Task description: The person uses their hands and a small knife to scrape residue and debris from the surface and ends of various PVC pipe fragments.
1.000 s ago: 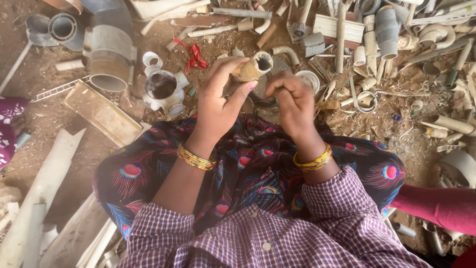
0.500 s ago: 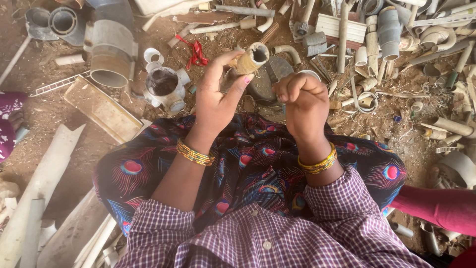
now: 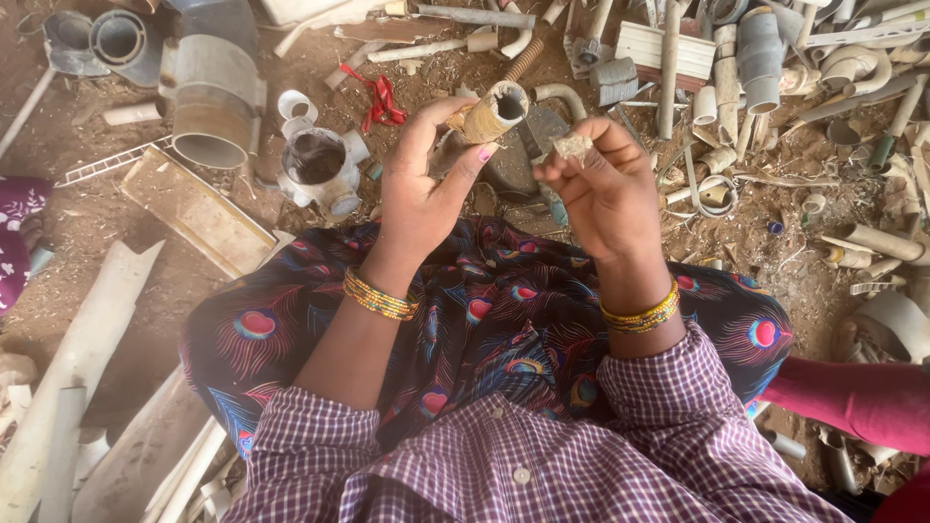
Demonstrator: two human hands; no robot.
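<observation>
Dirt ground (image 3: 87, 223) littered with pipe scraps; left hand (image 3: 426, 184) grips pipe stub (image 3: 489, 114), right hand (image 3: 605, 189) pinches fragment (image 3: 572, 145).

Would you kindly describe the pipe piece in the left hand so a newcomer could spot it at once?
Start at the peacock-patterned cloth over the person's lap and follow the left hand upward. Its fingertips grip a short tan pipe stub, raised above the littered ground. Unlike the grey and white pipes lying around, it is held aloft, its ragged open end facing the camera.
</observation>
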